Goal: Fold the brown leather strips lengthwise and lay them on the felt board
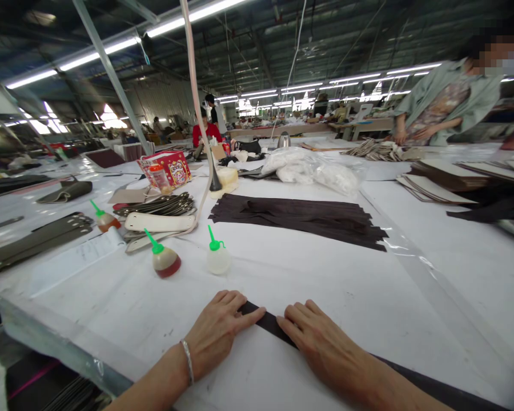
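A long dark brown strip runs slantwise over the white table, from between my hands to the lower right edge. My left hand, with a silver bracelet at the wrist, grips its near-left end, thumb stretched along the strip. Just to the right, my right hand has curled fingers on the strip and hides part of it. Ahead of my hands stand a clear squeeze bottle with a green nozzle and another bottle holding reddish-brown liquid. Beyond them lies a pile of similar dark strips.
White straps with metal holes lie at left, beside a third green-nozzled bottle. A hose hangs down near a yellowish block. Plastic bags lie farther back. A co-worker stands at the right behind stacked panels.
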A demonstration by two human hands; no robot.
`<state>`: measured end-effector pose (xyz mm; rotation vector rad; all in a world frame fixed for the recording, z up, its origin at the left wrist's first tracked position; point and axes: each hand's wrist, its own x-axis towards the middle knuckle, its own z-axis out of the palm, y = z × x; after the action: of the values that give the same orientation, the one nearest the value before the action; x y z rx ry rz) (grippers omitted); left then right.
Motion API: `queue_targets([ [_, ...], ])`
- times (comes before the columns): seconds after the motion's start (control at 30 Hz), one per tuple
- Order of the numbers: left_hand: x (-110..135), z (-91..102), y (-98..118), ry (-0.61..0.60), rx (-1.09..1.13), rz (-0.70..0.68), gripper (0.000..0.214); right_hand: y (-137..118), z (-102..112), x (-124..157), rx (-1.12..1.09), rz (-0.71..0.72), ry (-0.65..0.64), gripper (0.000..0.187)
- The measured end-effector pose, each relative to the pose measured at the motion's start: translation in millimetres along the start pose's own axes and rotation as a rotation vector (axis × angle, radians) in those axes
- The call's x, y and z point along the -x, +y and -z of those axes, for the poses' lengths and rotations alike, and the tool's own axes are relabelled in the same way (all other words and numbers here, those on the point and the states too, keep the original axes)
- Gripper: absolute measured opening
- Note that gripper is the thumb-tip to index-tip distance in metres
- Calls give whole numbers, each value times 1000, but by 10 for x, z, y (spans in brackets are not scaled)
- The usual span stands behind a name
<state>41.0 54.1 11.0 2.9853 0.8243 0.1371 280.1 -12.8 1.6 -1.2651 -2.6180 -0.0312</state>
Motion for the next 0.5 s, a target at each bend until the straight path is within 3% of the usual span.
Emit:
queue_targets([
  [0.23, -5, -4, 21, 51, -18, -20, 64, 38, 13, 178, -3, -2, -11, 20],
  [0.37, -33, 3, 66, 205, -11, 9, 56, 66, 22, 223, 8, -4, -28, 18],
  [0.5, -183, 31, 329, 337, 76, 113, 49, 64, 19, 229, 39, 14, -38, 16],
])
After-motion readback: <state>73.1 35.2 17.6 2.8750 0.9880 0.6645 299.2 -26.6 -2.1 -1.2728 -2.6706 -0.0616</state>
